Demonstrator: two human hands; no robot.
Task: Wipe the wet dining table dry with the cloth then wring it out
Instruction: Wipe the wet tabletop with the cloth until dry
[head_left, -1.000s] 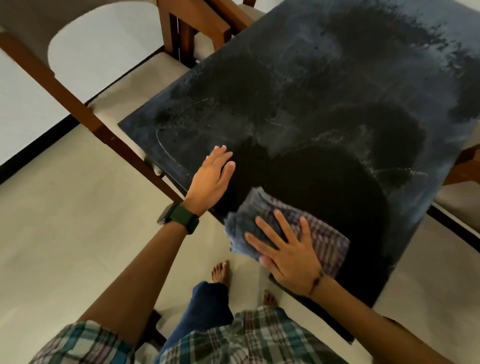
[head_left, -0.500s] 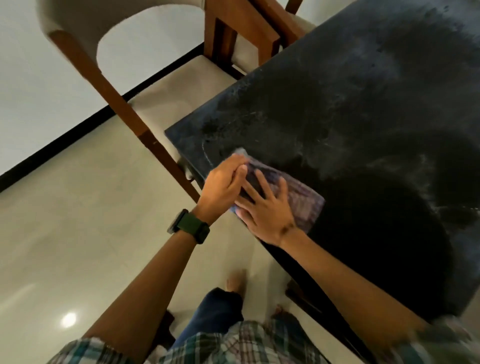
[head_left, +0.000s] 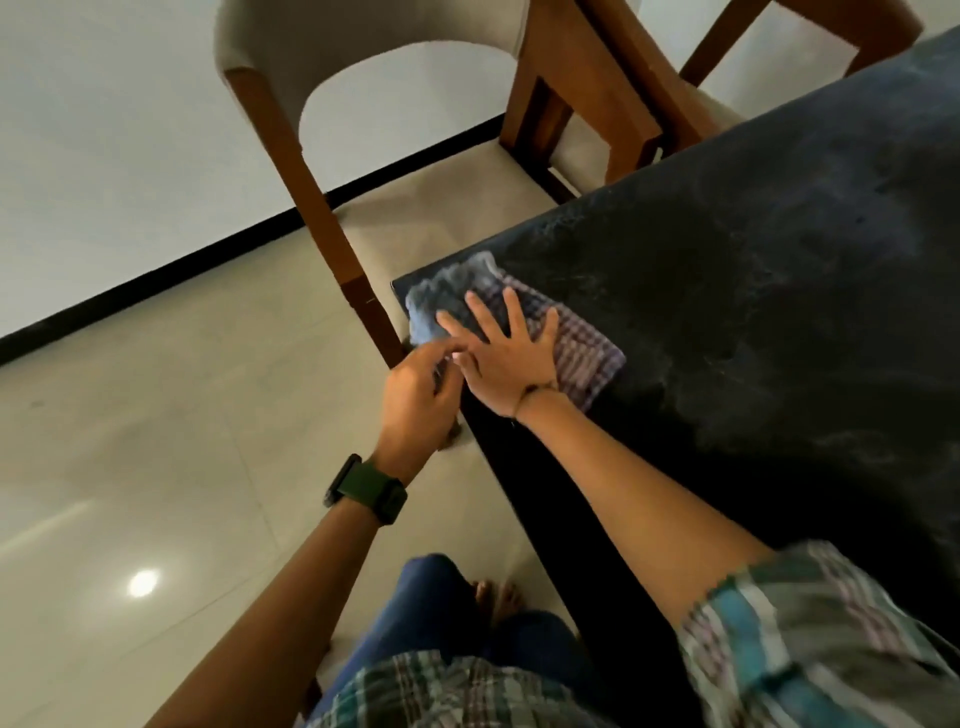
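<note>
The dark dining table (head_left: 753, 260) shows pale wet streaks across its top. A checked blue and purple cloth (head_left: 582, 353) lies bunched on the table's near left corner. My right hand (head_left: 506, 358) rests flat on the cloth with the fingers spread, pressing it down. My left hand (head_left: 415, 395) is at the table's edge just left of the right hand. Its fingers are curled around the cloth's near edge where it overhangs the corner. A green watch (head_left: 366, 493) is on my left wrist.
A wooden chair (head_left: 311, 171) with a beige seat stands right by the table's left corner. A second wooden chair (head_left: 597, 78) is tucked in behind it. Glossy beige floor tiles (head_left: 156, 441) spread to the left. My bare feet (head_left: 493, 597) stand beside the table's near edge.
My right hand slid the cloth leftward along the near edge to the table's corner. My left hand went from lying flat on the table to curling onto the cloth's edge.
</note>
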